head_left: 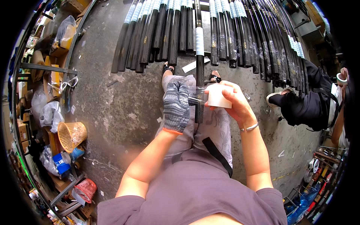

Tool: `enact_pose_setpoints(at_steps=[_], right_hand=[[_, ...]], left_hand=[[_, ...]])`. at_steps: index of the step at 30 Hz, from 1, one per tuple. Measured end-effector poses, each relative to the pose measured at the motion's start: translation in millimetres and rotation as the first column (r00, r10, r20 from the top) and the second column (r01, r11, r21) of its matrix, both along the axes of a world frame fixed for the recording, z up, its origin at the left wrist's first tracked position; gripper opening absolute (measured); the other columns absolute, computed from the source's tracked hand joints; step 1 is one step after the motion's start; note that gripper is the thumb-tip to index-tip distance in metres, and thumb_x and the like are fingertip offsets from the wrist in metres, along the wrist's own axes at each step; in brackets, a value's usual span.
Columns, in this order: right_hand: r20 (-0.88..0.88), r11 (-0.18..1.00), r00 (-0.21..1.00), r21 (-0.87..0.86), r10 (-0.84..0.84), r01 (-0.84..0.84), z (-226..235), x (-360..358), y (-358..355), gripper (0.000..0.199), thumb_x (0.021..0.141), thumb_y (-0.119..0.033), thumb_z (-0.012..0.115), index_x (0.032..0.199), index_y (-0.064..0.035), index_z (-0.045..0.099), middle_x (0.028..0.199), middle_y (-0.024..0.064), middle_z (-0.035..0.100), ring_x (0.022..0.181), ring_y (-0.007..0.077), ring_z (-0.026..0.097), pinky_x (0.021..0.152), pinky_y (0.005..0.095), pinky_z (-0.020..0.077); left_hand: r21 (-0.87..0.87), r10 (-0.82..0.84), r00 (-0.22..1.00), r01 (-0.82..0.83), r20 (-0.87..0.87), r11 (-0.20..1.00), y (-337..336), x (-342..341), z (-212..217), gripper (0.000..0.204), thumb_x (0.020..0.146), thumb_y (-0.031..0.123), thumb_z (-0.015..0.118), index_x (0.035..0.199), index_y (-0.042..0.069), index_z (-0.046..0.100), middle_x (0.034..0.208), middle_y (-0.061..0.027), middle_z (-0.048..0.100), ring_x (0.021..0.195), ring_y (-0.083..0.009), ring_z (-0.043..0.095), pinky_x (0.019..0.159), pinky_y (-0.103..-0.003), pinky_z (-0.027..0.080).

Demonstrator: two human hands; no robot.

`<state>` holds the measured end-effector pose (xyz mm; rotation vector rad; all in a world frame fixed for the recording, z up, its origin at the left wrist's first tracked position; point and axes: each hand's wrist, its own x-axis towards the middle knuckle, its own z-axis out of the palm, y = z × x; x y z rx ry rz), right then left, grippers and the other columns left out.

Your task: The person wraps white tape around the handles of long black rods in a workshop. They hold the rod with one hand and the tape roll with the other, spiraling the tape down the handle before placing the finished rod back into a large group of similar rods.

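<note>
My left hand (176,108), in a grey striped knitted glove with an orange cuff, is closed at the end of a clear tape strip (195,91). The strip stretches right to a wide tape roll (219,96) with a white side. My bare right hand (240,103), a metal bangle at its wrist, grips that roll. Between my hands runs a long black pole (200,71) with a woven pattern and a pale wrapped band. Its near end points toward me, and the tape crosses it close to that end. My left fingertips are partly hidden by the glove.
Rows of similar black poles (161,37) lie beyond my hands. At the right, a person in black trousers (300,108) holds a roll (341,79). Shelving on the left bears bags, an orange basket (72,135) and a red basket (85,190).
</note>
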<state>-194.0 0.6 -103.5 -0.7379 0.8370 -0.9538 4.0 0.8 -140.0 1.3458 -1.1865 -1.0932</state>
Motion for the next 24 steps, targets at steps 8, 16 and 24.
enact_pose_setpoints(at_steps=[8,16,24], right_hand=[[0.029,0.996,0.998,0.066,0.055,-0.057,-9.7,9.1,1.5,0.035,0.087,-0.029,0.072,0.097,0.0028,0.060,0.086,0.0137,0.067,0.071,0.0208,0.068,0.064,0.0329,0.0576],[0.006,0.996,0.999,0.074,0.047,-0.048,-5.5,16.5,3.4,0.030,0.088,-0.026,0.071,0.093,0.0012,0.060,0.083,0.0118,0.066,0.070,0.0205,0.068,0.065,0.0349,0.0585],[-0.240,0.994,0.968,-0.064,0.073,-0.091,17.5,20.3,3.6,0.031,0.083,-0.028,0.075,0.084,0.0002,0.061,0.079,0.0042,0.061,0.073,0.0109,0.060,0.066,0.0254,0.0487]], left_hand=[[0.219,0.082,0.949,-0.015,-0.304,0.976,14.3,-15.2,3.7,0.002,0.095,0.001,0.055,0.095,0.002,0.054,0.084,-0.0009,0.054,0.076,-0.0097,0.052,0.071,-0.027,0.048],[0.034,-0.245,0.969,0.246,-0.016,0.969,34.9,39.0,24.8,0.033,0.091,0.000,0.059,0.123,0.001,0.057,0.100,-0.0028,0.058,0.082,-0.0071,0.053,0.075,-0.023,0.050],[0.064,-0.417,0.901,0.412,0.121,0.909,41.8,17.5,56.4,0.061,0.086,0.008,0.064,0.140,-0.003,0.037,0.124,-0.0225,0.056,0.112,-0.0340,0.059,0.099,-0.038,0.046]])
